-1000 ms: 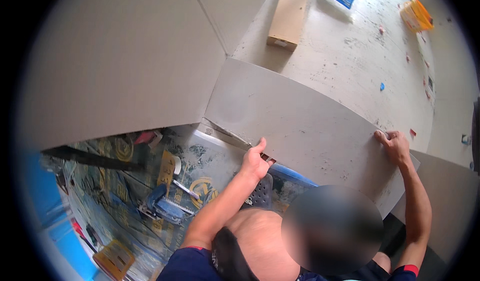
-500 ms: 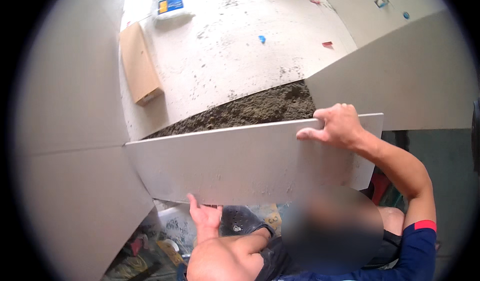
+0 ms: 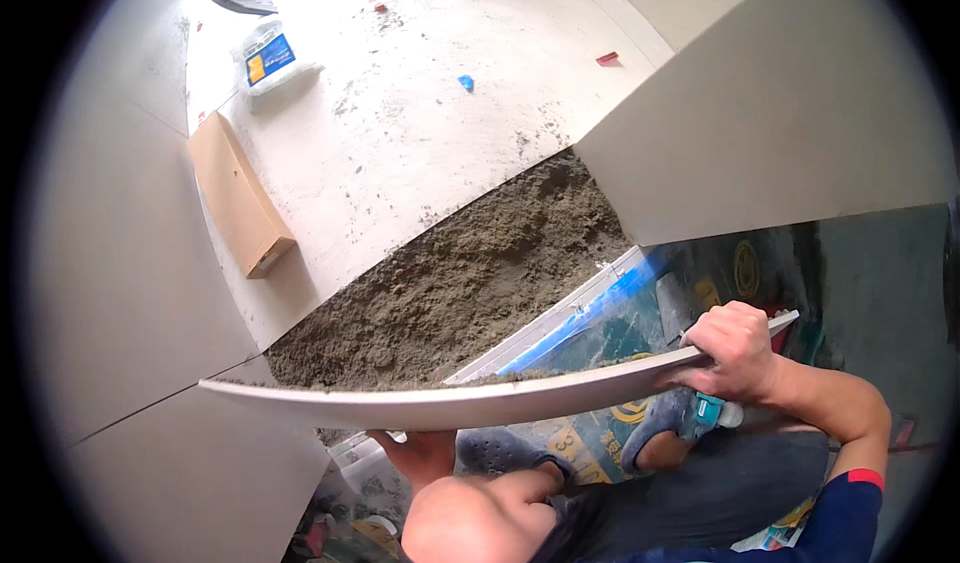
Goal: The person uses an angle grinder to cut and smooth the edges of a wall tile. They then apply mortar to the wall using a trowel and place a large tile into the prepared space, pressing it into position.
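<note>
A long pale floor tile [image 3: 500,401] hangs tilted in front of me, its thin edge toward me and grey mortar crumbs along its far side. My right hand [image 3: 735,351] is closed around the tile near its right end. My left hand [image 3: 422,455] holds the tile from below, left of its middle; its fingers are partly hidden by it. Beyond the tile lies a rough bed of grey-brown mortar [image 3: 450,268], uncovered between the laid floor and a white edging strip [image 3: 560,315].
Pale laid tiles [image 3: 390,153] stretch away, bearing a brown cardboard box [image 3: 238,198], a plastic bag with a blue label [image 3: 268,61] and small red and blue pieces. Walls stand at left and right [image 3: 770,133]. My dark clogs [image 3: 505,451] rest on printed floor sheeting.
The tile has been lifted and tipped up off the mortar, baring the bed and the edging strip. My right hand has come lower and nearer with its end. The view has also shifted.
</note>
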Available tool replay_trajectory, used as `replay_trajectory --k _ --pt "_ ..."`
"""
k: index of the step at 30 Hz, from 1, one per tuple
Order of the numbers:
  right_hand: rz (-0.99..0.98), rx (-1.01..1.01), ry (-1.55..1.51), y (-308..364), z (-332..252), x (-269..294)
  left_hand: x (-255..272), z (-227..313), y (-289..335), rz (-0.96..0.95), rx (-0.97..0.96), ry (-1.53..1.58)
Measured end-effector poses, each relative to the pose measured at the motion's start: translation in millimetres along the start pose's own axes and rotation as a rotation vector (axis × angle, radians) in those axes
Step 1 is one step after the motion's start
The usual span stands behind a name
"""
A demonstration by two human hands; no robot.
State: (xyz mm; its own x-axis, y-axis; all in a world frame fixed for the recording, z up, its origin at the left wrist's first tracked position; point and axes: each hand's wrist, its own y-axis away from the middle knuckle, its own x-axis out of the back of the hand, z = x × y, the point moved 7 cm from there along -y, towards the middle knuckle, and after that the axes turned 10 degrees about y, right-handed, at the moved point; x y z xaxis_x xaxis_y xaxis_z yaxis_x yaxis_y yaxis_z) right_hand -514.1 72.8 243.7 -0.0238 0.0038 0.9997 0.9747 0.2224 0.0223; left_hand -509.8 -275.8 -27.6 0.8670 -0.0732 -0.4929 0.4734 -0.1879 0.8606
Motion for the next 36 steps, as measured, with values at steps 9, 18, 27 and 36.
replay_trajectory --k 9,18,27,36 --pt "0.21 -0.054 -0.108 58 58 -7 -58 -11 -4 -0.42 -0.154 -0.218" --pt "0.659 -0.452 -0.221 182 137 -7 -180 -178 103 -0.829 -0.027 -0.529" --pt "1.031 -0.7 -0.474 313 211 -31 -217 -364 223 -1.013 0.075 -0.744" --pt "1.314 -1.017 -0.701 419 296 -92 -203 -559 328 -1.205 0.213 -0.85"
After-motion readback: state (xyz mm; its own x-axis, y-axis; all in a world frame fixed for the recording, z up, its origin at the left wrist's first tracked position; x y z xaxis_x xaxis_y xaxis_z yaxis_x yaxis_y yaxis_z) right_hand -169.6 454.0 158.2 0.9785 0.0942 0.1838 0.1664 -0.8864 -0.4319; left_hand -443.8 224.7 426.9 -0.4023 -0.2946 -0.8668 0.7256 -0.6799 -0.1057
